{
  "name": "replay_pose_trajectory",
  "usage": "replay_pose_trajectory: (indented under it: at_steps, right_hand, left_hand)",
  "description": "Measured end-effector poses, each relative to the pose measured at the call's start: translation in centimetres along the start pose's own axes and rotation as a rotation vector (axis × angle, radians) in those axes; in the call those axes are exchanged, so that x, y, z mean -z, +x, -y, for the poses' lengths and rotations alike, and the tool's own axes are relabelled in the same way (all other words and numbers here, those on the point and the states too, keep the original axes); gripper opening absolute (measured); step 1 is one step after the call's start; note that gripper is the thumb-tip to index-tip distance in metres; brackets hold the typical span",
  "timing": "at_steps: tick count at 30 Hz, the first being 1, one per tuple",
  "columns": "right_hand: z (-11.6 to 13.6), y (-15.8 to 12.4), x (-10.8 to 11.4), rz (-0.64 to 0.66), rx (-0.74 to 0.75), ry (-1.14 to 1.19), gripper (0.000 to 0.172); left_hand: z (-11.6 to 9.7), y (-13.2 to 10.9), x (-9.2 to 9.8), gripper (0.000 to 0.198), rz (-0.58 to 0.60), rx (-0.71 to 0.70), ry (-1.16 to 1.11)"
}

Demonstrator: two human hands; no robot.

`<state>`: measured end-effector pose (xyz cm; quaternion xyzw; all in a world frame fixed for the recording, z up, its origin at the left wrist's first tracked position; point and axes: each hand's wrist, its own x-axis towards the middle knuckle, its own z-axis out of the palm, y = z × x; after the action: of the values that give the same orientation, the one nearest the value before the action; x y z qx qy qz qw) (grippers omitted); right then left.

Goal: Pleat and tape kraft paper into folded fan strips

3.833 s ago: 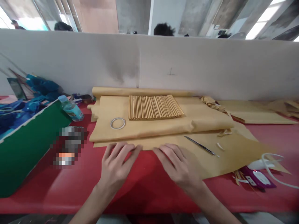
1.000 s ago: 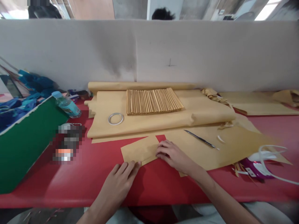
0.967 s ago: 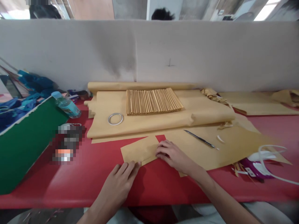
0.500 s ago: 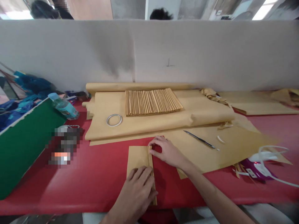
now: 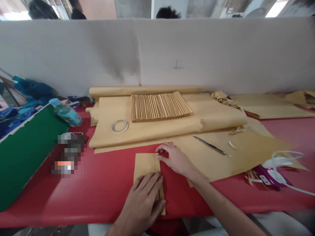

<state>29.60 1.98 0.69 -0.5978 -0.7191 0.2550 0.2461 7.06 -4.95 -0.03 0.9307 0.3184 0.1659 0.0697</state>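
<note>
A small brown paper sheet [image 5: 145, 164] lies on the red table near its front edge, with a narrow folded strip along its right side. My left hand [image 5: 145, 196] rests on the lower part of the sheet, fingers over the strip and thumb at the right edge. At the sheet's top right corner, my right hand [image 5: 167, 155] pinches the end of the folded strip between thumb and fingers. Part of the paper is hidden under my left hand.
Behind lie large brown paper sheets [image 5: 108, 111] bearing a row of folded paper pieces [image 5: 159, 106] and a tape ring [image 5: 119, 126]. A pen-like tool [image 5: 211, 146] and a purple device [image 5: 265, 177] are at right. A bottle [image 5: 66, 113] and green box [image 5: 27, 157] stand left.
My left hand has slid slightly up the sheet and its fingers lie flatter across the strip. My right hand stays at the top corner. The view has shifted a little.
</note>
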Motion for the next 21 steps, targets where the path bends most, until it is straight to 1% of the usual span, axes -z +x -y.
replay_pose_trajectory:
  at_steps: [3,7,12,15,18,21]
  right_hand:
    - [0.2,0.0,0.0,-0.022,-0.028,0.005,0.009]
    - [0.5,-0.1,0.1,-0.029,-0.033,-0.008,0.004]
    - [0.8,-0.2,0.0,-0.050,-0.035,-0.033,0.002]
    - [0.9,-0.3,-0.1,-0.064,-0.043,-0.048,0.002]
    - [1.1,-0.3,-0.3,-0.083,-0.059,-0.041,0.005]
    - [1.1,-0.2,-0.6,-0.101,-0.075,-0.041,0.007]
  left_hand:
    - [0.0,0.0,0.1,0.052,0.016,0.006,-0.021]
    - [-0.1,0.0,0.2,0.051,0.037,0.016,-0.037]
    - [-0.1,-0.1,0.5,0.059,0.062,0.003,-0.034]
    - [-0.1,-0.1,0.6,0.059,0.062,-0.006,-0.022]
    - [-0.3,-0.4,0.3,0.056,0.020,-0.035,0.004]
    - [-0.7,-1.0,-0.6,0.040,-0.073,-0.060,0.016]
